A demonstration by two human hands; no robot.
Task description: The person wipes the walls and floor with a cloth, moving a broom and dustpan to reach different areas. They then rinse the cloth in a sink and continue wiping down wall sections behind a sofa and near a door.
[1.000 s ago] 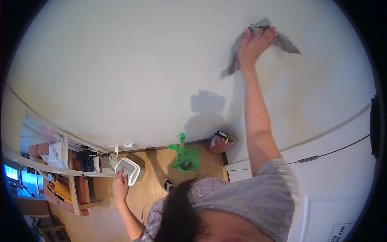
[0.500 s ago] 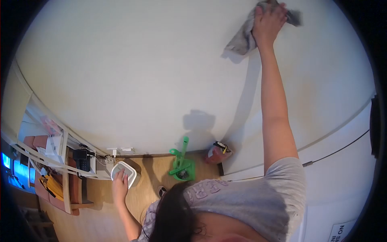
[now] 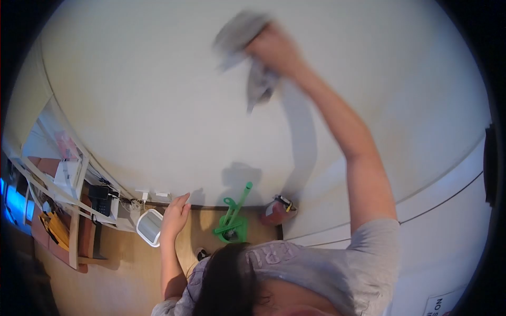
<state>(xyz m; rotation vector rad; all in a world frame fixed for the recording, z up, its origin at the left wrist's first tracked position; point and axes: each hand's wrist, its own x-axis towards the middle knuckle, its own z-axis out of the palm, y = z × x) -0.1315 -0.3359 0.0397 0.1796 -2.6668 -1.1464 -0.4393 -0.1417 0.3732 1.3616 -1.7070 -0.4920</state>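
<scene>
My right hand [image 3: 276,50] is up against the pale wall [image 3: 158,105], closed on a grey cloth [image 3: 240,34]; hand and cloth are blurred by motion. Part of the cloth hangs below the fingers. Lower down on the left, my left hand [image 3: 175,215] is raised with nothing in it, its fingers apart at the tips. Just left of that hand, a white-rimmed bin [image 3: 149,228] stands on the wooden floor.
A green dustpan [image 3: 240,230] with a green-handled brush stands by the wall base. Beside it is a red fire extinguisher [image 3: 276,211]. At the left are a black telephone [image 3: 101,200], cables and a shelf frame. A sign [image 3: 438,305] shows at lower right.
My right hand has swept left and slightly down across the wall with the cloth. My left hand has moved right and up, away from over the bin.
</scene>
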